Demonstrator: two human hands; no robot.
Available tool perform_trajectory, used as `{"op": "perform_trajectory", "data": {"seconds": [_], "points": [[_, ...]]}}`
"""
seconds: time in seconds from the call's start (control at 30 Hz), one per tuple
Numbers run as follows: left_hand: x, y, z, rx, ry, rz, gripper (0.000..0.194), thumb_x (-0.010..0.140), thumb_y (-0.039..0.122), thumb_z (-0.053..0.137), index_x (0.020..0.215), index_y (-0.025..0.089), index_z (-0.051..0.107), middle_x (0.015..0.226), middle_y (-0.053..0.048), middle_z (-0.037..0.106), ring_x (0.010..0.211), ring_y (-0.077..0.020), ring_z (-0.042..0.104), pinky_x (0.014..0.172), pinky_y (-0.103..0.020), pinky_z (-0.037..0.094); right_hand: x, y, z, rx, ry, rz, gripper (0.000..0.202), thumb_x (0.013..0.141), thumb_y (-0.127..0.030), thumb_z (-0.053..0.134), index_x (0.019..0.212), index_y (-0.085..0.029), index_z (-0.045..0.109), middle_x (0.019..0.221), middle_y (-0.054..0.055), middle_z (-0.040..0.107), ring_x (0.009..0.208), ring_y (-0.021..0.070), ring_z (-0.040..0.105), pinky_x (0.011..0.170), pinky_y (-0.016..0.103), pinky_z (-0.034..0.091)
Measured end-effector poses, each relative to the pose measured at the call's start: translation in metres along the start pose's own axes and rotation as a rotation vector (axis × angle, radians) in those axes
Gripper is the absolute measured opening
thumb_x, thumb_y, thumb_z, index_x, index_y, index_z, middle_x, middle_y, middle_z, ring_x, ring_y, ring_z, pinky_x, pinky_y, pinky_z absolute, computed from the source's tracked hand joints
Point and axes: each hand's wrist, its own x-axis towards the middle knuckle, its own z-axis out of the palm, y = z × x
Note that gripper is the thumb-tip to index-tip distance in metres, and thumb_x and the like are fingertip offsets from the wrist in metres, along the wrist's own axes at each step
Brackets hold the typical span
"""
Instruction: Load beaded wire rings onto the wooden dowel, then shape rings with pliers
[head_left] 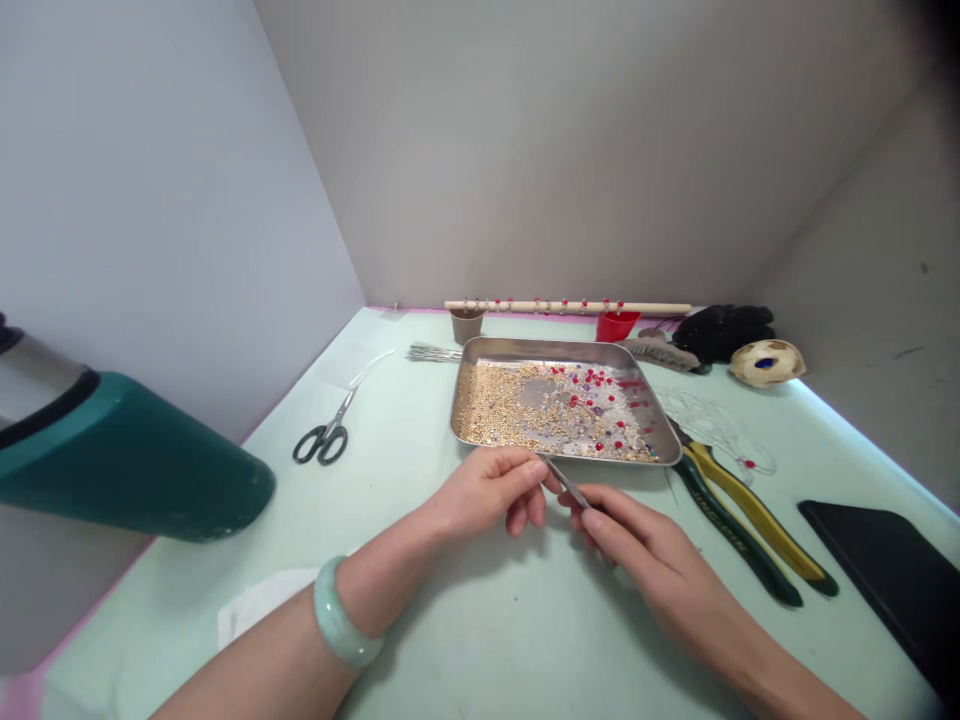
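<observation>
My left hand [504, 487] is closed in a pinch just in front of the metal tray [562, 349]; whatever lies between its thumb and index finger is too small to make out. A slim grey metal tool, which looks like tweezers [568, 484], is in my right hand [632, 535], its tip reaching the left fingertips. Gold beads [491, 400] fill the tray's left side. Clear beads with scattered red beads [592, 377] lie on its right side.
Scissors [327, 432] and a large green bottle [135, 460] are on the left. Pliers [750, 520], a black flat object [885, 570] and clear strands [712, 425] lie right. Behind the tray, a wooden rod [525, 305] rests across a brown cup [466, 326] and red cup [617, 325].
</observation>
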Motion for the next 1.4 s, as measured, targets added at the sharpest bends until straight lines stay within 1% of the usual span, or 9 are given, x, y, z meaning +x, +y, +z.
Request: {"op": "perform_trajectory", "data": {"seconds": [0.2, 0.43, 0.57, 0.67, 0.87, 1.07, 1.13, 1.27, 1.4], "points": [[-0.002, 0.006, -0.003, 0.132, -0.006, -0.038, 0.034, 0.088, 0.043, 0.046, 0.082, 0.013, 0.060, 0.058, 0.001, 0.056, 0.042, -0.0055, 0.043, 0.047, -0.021, 0.034, 0.002, 0.003, -0.001, -0.033, 0.018, -0.056, 0.031, 0.090, -0.038, 0.044, 0.111, -0.025, 0.064, 0.102, 0.003, 0.067, 0.090, 0.0190, 0.059, 0.078, 0.030, 0.045], [-0.006, 0.019, -0.007, 0.138, 0.129, -0.007, 0.046, 0.089, 0.051, 0.038, 0.089, 0.013, 0.063, 0.055, 0.002, 0.050, 0.046, -0.0072, 0.039, 0.049, -0.023, 0.033, 0.001, 0.007, -0.005, 0.094, -0.168, 0.072, 0.027, 0.089, -0.043, 0.046, 0.093, -0.025, 0.065, 0.080, 0.000, 0.061, 0.075, 0.0154, 0.054, 0.067, 0.026, 0.042], [-0.007, 0.019, -0.006, 0.175, 0.033, -0.037, 0.032, 0.082, 0.043, 0.055, 0.089, 0.014, 0.066, 0.052, 0.005, 0.044, 0.046, -0.0062, 0.034, 0.047, -0.021, 0.028, 0.001, 0.008, -0.003, 0.128, -0.206, 0.110, 0.028, 0.089, -0.042, 0.046, 0.090, -0.023, 0.065, 0.076, 0.001, 0.057, 0.071, 0.0146, 0.051, 0.061, 0.025, 0.041], [-0.005, 0.014, -0.008, 0.116, -0.015, -0.063, 0.036, 0.086, 0.045, 0.047, 0.083, 0.014, 0.065, 0.052, 0.005, 0.042, 0.042, -0.0057, 0.034, 0.045, -0.021, 0.028, 0.001, 0.007, -0.004, 0.126, -0.207, 0.111, 0.028, 0.089, -0.042, 0.045, 0.089, -0.023, 0.065, 0.076, 0.000, 0.056, 0.070, 0.0138, 0.050, 0.059, 0.024, 0.040], [-0.003, 0.010, -0.007, 0.372, 0.126, -0.031, 0.028, 0.087, 0.037, 0.047, 0.079, 0.015, 0.062, 0.056, 0.003, 0.051, 0.045, -0.0074, 0.040, 0.047, -0.021, 0.031, 0.004, 0.014, -0.009, 0.188, -0.011, 0.129, 0.031, 0.084, -0.046, 0.052, 0.098, -0.023, 0.067, 0.074, 0.002, 0.058, 0.069, 0.0152, 0.052, 0.060, 0.026, 0.044], [-0.011, -0.004, 0.019, 0.992, 0.010, 0.151, 0.034, 0.072, 0.049, 0.066, 0.083, 0.017, 0.066, 0.075, -0.006, 0.066, 0.062, -0.0179, 0.055, 0.053, -0.026, 0.032, 0.008, 0.028, -0.008, 0.375, 0.245, 0.141, 0.033, 0.082, -0.046, 0.056, 0.103, -0.021, 0.065, 0.082, 0.004, 0.060, 0.071, 0.0151, 0.053, 0.058, 0.025, 0.043], [-0.012, -0.009, 0.024, 1.082, -0.014, 0.172, 0.024, 0.073, 0.039, 0.067, 0.081, 0.017, 0.065, 0.079, -0.007, 0.067, 0.063, -0.0195, 0.057, 0.053, -0.028, 0.032, 0.008, 0.030, -0.008, 0.379, 0.261, 0.126, 0.032, 0.084, -0.045, 0.055, 0.104, -0.023, 0.064, 0.084, 0.004, 0.060, 0.073, 0.0161, 0.052, 0.060, 0.027, 0.043], [-0.012, -0.008, 0.023, 1.011, -0.015, 0.181, 0.009, 0.077, 0.020, 0.057, 0.073, 0.017, 0.064, 0.072, -0.006, 0.066, 0.061, -0.0166, 0.055, 0.056, -0.028, 0.034, 0.007, 0.029, -0.009, 0.402, 0.282, 0.112, 0.031, 0.084, -0.044, 0.055, 0.104, -0.022, 0.064, 0.083, 0.004, 0.058, 0.074, 0.0168, 0.051, 0.064, 0.029, 0.044], [-0.010, 0.004, 0.016, 0.522, 0.039, 0.070, 0.015, 0.078, 0.030, 0.060, 0.074, 0.016, 0.059, 0.060, -0.001, 0.059, 0.052, -0.0112, 0.050, 0.051, -0.025, 0.037, 0.006, 0.029, -0.009, 0.461, 0.330, 0.099, 0.031, 0.084, -0.042, 0.056, 0.106, -0.021, 0.062, 0.084, 0.004, 0.059, 0.075, 0.0162, 0.050, 0.066, 0.028, 0.044]]}}
